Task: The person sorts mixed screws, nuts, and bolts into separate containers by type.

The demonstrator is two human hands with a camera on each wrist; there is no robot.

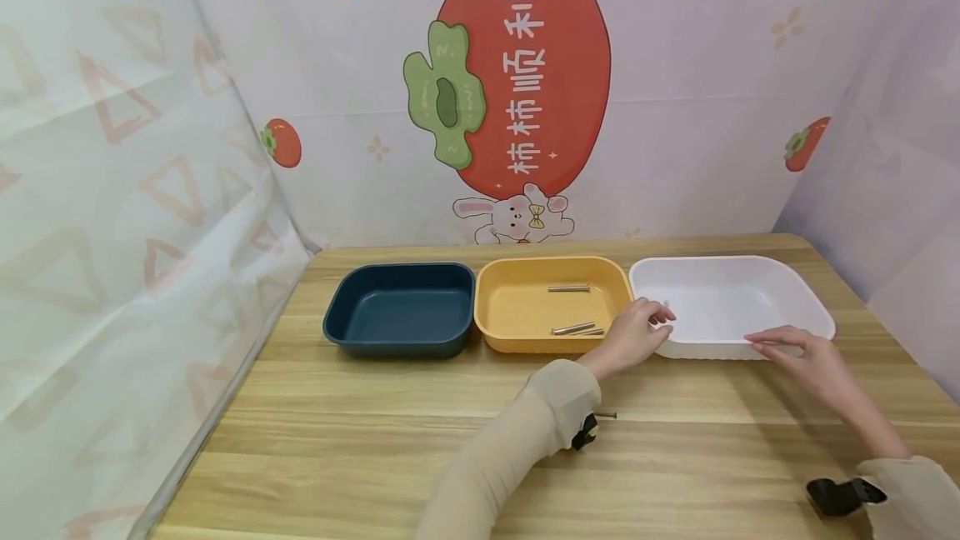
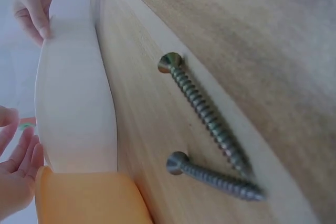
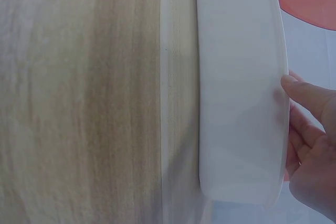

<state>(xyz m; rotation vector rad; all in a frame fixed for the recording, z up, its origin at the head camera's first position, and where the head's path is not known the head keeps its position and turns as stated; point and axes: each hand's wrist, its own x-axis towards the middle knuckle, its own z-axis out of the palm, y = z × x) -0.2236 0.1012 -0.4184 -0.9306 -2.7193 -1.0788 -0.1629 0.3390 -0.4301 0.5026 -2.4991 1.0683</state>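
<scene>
In the head view, my right hand (image 1: 806,361) pinches the front rim of the white tray (image 1: 701,350). The right wrist view has its thumb (image 3: 302,90) on the outer wall and the fingers behind the rim. Over the same tray's left front corner is my left hand (image 1: 636,333), fingers loosely bent, with nothing visible held between them. A small, unclear bit lies inside the tray near those fingertips. Below the left hand, two screws (image 2: 207,114) lie on the wooden table; the head view shows only one screw end (image 1: 606,415) beside the left cuff.
Left of the white tray stands a yellow tray (image 1: 517,342) with several screws (image 1: 568,288) in it. A dark blue tray (image 1: 397,348) adjoins it further left. A printed curtain (image 1: 337,190) hangs behind the table (image 1: 337,440).
</scene>
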